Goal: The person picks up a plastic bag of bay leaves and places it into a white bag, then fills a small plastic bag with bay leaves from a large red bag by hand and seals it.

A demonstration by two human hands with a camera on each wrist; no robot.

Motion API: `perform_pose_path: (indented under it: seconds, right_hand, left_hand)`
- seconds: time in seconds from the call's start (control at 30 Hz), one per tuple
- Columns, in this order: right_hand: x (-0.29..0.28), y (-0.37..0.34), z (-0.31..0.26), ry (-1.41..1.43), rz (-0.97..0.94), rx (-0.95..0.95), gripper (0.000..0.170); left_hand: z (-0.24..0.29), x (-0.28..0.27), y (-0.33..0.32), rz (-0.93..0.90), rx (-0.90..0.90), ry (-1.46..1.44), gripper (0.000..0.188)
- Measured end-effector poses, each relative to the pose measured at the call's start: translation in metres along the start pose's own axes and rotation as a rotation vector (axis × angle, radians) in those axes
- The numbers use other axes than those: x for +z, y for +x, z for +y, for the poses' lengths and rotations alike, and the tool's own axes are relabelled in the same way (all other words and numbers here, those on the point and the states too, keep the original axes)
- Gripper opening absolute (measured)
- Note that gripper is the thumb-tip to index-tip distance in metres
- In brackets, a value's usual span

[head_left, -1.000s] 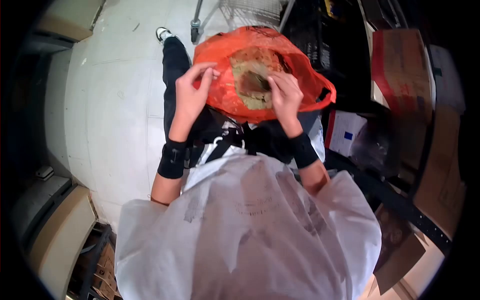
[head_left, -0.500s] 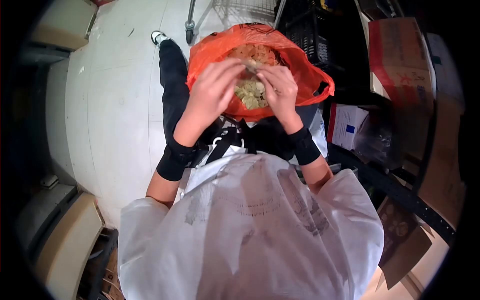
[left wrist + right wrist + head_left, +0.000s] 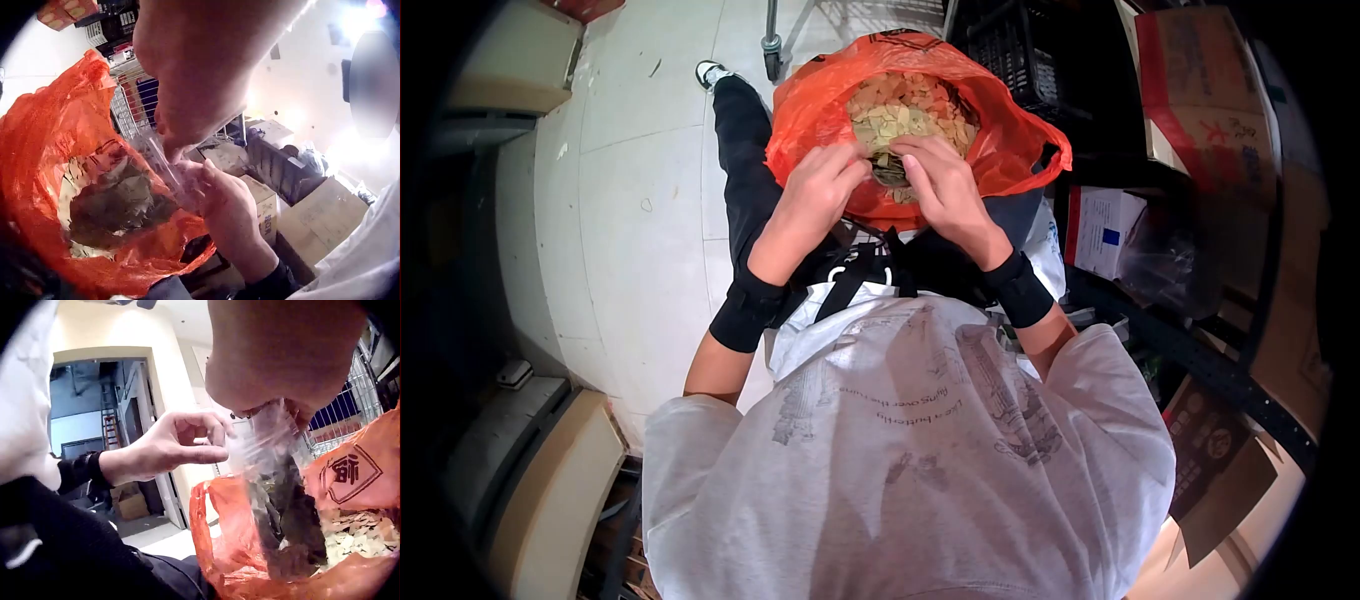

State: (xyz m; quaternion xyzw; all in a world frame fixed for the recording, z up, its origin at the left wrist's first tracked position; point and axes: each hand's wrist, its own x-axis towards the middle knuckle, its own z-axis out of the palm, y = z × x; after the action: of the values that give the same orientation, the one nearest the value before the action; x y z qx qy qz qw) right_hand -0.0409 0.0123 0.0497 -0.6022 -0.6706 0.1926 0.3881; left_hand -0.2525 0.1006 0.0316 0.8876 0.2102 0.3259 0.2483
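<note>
A small clear plastic bag (image 3: 284,519) with dark, leaf-like flakes in it hangs from my two hands. My left hand (image 3: 825,185) pinches one side of its top between thumb and fingers. On the other side, my right hand (image 3: 945,190) grips the film near the mouth. Both hands are close together over a large orange plastic bag (image 3: 808,120), which stands open on the person's lap. Pale yellow-green and tan flakes (image 3: 910,105) fill much of the orange bag. In the head view the fingers hide most of the small bag's top.
A wire cart (image 3: 128,103) stands beyond the orange bag. To the right are a black plastic crate (image 3: 1005,65), a red-and-brown cardboard box (image 3: 1210,100) and a black shelf rail (image 3: 1190,370). More cardboard boxes (image 3: 322,219) show in the left wrist view.
My left hand has moved right to the small bag, and both hands have come down nearer my body with it. The head view has shifted slightly.
</note>
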Motion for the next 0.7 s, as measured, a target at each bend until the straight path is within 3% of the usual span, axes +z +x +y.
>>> perform_pose_path:
  seconds: [0.07, 0.27, 0.37, 0.43, 0.5, 0.57, 0.6, 0.67, 0.7]
  right_hand:
    - [-0.003, 0.0, 0.0, 0.032, -0.007, 0.039, 0.022]
    - [-0.007, 0.003, -0.001, 0.046, -0.1, 0.064, 0.025]
    - [-0.022, 0.014, 0.011, 0.195, -0.229, 0.137, 0.028]
    - [-0.024, 0.032, 0.047, 0.38, -0.115, 0.405, 0.024]
    - [-0.023, 0.059, 0.075, 0.131, -0.231, 0.634, 0.023]
    - [0.003, 0.071, 0.15, -0.057, -0.321, 0.43, 0.032]
    - [0.017, 0.076, 0.169, -0.057, -0.314, 0.427, 0.032]
    - [0.047, 0.089, 0.194, -0.389, -0.508, 0.395, 0.043]
    - [0.054, 0.096, 0.19, -0.339, -0.608, 0.289, 0.057]
  left_hand:
    - [-0.001, 0.0, -0.008, -0.114, -0.005, -0.033, 0.022]
    - [0.002, -0.002, -0.013, -0.174, 0.005, 0.049, 0.027]
    - [0.006, -0.006, -0.012, -0.243, -0.018, 0.07, 0.029]
    - [0.01, -0.008, -0.013, -0.293, -0.043, 0.081, 0.03]
    - [0.016, -0.007, -0.01, -0.279, -0.066, 0.064, 0.04]
    - [0.017, -0.006, -0.01, -0.289, -0.061, 0.094, 0.035]
    - [0.016, -0.006, -0.01, -0.3, -0.065, 0.125, 0.031]
    - [0.018, -0.007, -0.011, -0.298, -0.069, 0.127, 0.031]
    - [0.017, -0.007, -0.011, -0.295, -0.08, 0.125, 0.032]
